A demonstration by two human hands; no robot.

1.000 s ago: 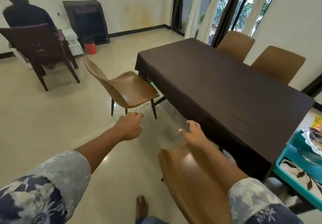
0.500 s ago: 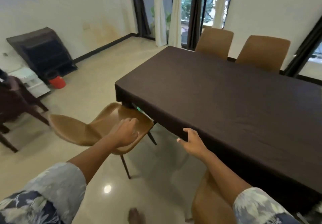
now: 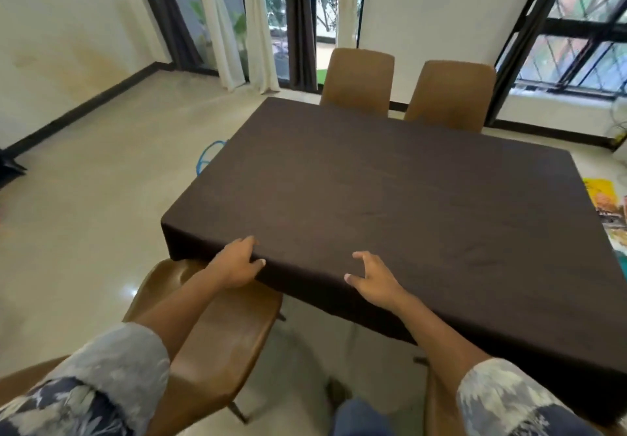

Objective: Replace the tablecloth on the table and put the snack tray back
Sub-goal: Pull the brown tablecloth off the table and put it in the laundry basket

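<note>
Tablecloth (image 3: 390, 205): dark brown, covers the table.
Left hand (image 3: 237, 262): grasps the tablecloth's near edge.
Right hand (image 3: 373, 279): released, fingers spread on that edge.

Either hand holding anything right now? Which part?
The left hand grips the dark brown tablecloth at the table's near edge, close to the left corner. The right hand is open on the same edge, gripping nothing.
</note>
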